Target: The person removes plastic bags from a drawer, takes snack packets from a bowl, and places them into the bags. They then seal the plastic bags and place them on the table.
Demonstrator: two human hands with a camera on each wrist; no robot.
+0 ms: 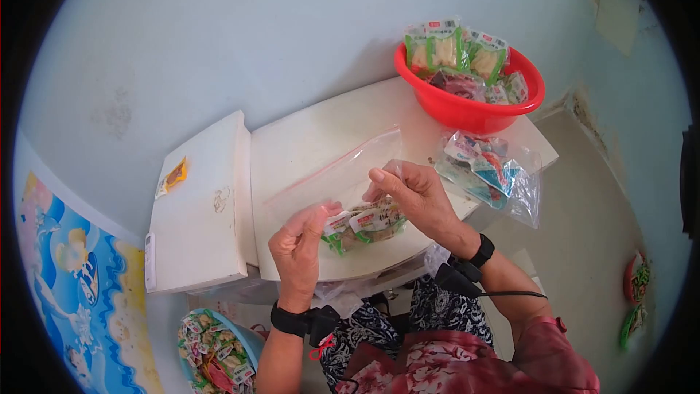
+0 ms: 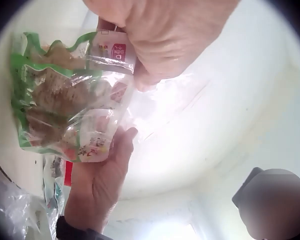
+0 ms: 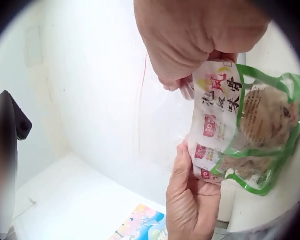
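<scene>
A clear plastic bag [image 1: 328, 173] with a reddish strip along its top edge is spread over the white tabletop. Several food packets [image 1: 373, 222], clear with green edges and white printed tops, show at its lower part. My left hand [image 1: 300, 244] pinches the bag's left side beside the packets. On the other side, my right hand [image 1: 414, 193] grips the bag with thumb and curled fingers. In the right wrist view, the packets [image 3: 260, 120] overlap between both hands, browned food showing through their clear fronts; some fingertips are hidden behind them.
A red basin [image 1: 474, 106] full of similar packets stands at the back right of the table [image 1: 306, 131]. Near it lies another filled clear bag [image 1: 496, 175]. A yellow packet [image 1: 173, 175] is on the raised left panel. Below, a blue tub [image 1: 251, 343] holds more packets.
</scene>
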